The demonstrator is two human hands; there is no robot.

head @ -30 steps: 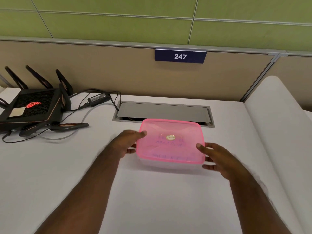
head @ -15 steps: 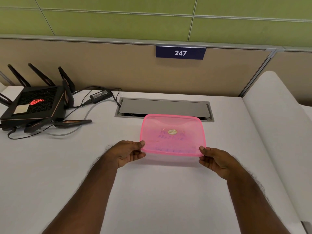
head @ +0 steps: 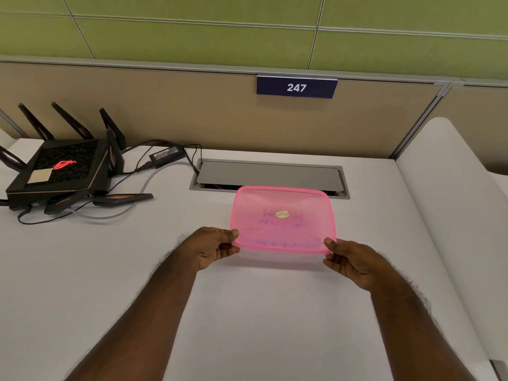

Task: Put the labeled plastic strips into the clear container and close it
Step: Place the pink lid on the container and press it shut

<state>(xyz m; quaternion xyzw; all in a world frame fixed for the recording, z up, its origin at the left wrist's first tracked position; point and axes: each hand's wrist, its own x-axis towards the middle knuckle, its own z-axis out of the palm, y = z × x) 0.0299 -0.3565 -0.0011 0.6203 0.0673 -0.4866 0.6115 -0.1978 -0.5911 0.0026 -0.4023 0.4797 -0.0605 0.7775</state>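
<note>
A clear shallow container (head: pixel 283 257) sits on the white desk under a translucent pink lid (head: pixel 284 220) with a small gold sticker. Blue handwriting on strips shows faintly through the lid. My left hand (head: pixel 213 247) pinches the lid's near left corner, thumb on top. My right hand (head: pixel 347 259) pinches the near right corner the same way. The container's clear wall shows only below the lid's front edge.
A black router (head: pixel 59 171) with antennas and cables stands at the far left, with a power brick (head: pixel 167 155) beside it. A grey cable hatch (head: pixel 270 176) lies just behind the container. A white rounded divider (head: pixel 450 204) runs along the right. A beige partition carries a "247" plate (head: pixel 297 87).
Both hands slid from the lid's sides to its near corners and now pinch them. The lid sits flatter on the container.
</note>
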